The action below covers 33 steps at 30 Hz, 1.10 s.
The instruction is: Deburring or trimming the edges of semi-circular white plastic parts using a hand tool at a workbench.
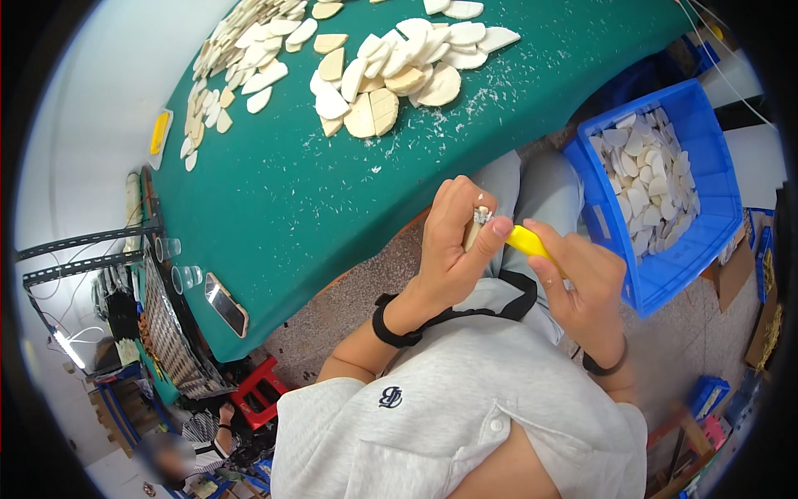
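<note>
Over my lap, just off the table's near edge, my left hand [449, 241] is closed around a small cream-coloured flat piece [472, 234]. Pale shavings cling to the top of that piece, and most of it is hidden by my fingers. My right hand [588, 279] grips a yellow-handled cutter [529, 241], its front end close to my left thumb; no blade can be made out. On the green table [274, 191] ahead lies a heap of white and cream half-round pieces [407, 62], with white shavings scattered around it.
A second pile of pieces [266, 37] lies at the far left of the table. To my right stands a blue crate [636, 287] holding many white pieces. A phone [226, 306] and clear cups [186, 279] sit at the table's left end. Another person [208, 437] is at lower left, near a red stool [259, 391].
</note>
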Available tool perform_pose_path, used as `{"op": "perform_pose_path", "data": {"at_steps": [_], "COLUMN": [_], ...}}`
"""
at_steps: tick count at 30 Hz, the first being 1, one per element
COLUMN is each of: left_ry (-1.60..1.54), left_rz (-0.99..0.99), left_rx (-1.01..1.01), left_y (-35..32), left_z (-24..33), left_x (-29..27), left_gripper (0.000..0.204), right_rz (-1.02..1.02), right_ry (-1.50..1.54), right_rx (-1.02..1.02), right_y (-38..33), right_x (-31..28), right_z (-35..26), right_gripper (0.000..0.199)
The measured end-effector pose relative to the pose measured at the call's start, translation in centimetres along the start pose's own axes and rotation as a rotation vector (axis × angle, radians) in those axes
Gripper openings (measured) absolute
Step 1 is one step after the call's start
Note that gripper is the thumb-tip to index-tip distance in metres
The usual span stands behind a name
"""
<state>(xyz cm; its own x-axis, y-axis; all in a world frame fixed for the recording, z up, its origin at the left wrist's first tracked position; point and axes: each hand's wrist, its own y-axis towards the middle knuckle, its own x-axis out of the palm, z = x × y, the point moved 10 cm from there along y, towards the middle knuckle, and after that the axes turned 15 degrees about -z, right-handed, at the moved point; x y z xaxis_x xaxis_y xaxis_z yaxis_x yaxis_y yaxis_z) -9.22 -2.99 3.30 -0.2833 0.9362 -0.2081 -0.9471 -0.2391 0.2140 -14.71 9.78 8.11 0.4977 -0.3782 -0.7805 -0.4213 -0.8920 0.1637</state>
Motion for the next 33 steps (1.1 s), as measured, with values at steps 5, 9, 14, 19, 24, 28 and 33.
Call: {"op": "perform_pose_path", "data": {"at_steps": [5,9,14,19,24,28,33], "left_ry": [-0.008,0.007,0.059,0.072,0.1,0.154,0.163], "left_rz": [-0.008,-0.002,-0.01,-0.012,-0.02,-0.017,0.004], "left_rx": [-0.049,-0.018,-0.001,-0.002,0.007,0.012,0.021], "left_y": [0.2,0.2,0.4,0.5,0.6,0.5,0.2], "left_z": [-0.5,-0.3,0.0,0.1,0.4,0.6,0.6], "left_x": [0.1,-0.3,-0.3,-0.1,-0.1,-0.2,-0.3], "left_gripper": [0.024,0.025,0.029,0.026,0.025,0.025,0.026], "right_rz": [0.018,0.13,0.047,0.024,0.017,0.005,0.0], "right_ry": [-0.038,0.018,0.02,-0.009,-0.005,-0.017,-0.02], "right_rx": [0.01,0.05,-0.011,-0.017,-0.018,-0.02,0.003], "right_y": [0.1,-0.4,0.0,0.0,-0.1,0.0,0.0], "right_x": [0.0,-0.6,-0.4,-0.3,-0.3,-0.2,-0.1], "right_z": [0.1,1.2,0.5,0.3,0.5,0.4,0.4], "right_gripper": [0.029,0.03,0.03,0.028,0.028,0.028,0.028]}}
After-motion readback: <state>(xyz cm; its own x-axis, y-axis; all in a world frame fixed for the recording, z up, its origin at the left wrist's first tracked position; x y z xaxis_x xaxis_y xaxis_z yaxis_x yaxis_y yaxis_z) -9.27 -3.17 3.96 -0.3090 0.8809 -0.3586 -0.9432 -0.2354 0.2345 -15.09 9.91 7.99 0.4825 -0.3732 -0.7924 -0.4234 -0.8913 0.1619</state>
